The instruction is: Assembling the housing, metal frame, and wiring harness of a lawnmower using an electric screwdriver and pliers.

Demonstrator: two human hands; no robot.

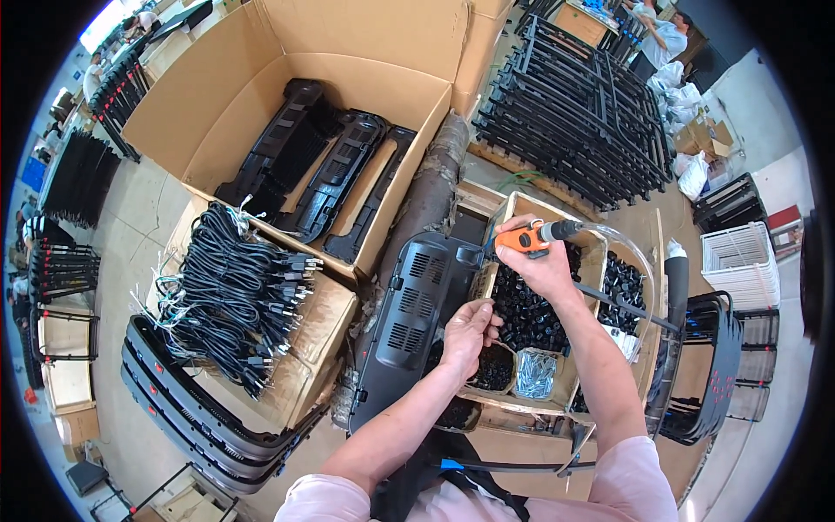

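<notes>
My right hand (541, 268) is wrapped round an orange power screwdriver (518, 238), its tip pointing left at the upper end of a long black plastic housing (407, 304) with vented panels. A clear hose (631, 244) curves away from the tool's back end. My left hand (470, 335) is closed in a pinch beside the housing's right edge; what its fingers hold, if anything, is too small to make out. Just right of it, a wooden parts box (597, 274) holds black plastic knob-like pieces (532, 306), silver screws (536, 374) and small dark screws (492, 369).
A padded roll (444, 165) runs beside the housing. At left stand an open carton (383, 74) of black plastic covers (335, 174) and a heap of bundled black power cords (230, 287). Stacked black frames (578, 117) lie at back right. Other people (663, 39) are far off.
</notes>
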